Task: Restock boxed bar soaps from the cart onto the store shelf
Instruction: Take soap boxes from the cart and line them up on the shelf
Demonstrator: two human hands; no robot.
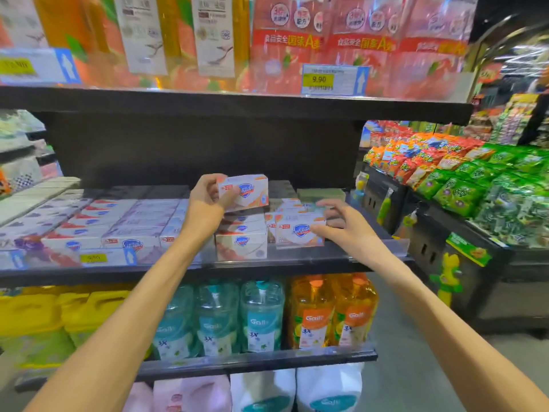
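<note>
My left hand (208, 200) grips a white and orange boxed soap (248, 191) and holds it above a stack of matching soap boxes (241, 236) on the middle shelf (297, 257). My right hand (341, 224) has its thumb and fingers curled round another soap box (298, 230) that stands at the shelf's front right. More soap boxes (118, 224) lie in rows across the left half of the shelf. The cart is out of view.
The black shelf above (237, 102) carries orange refill pouches and a 9.90 price tag (332, 80). Below are teal and orange detergent bottles (261, 316) and yellow jugs (59, 316). A snack display (475, 185) stands to the right across the aisle.
</note>
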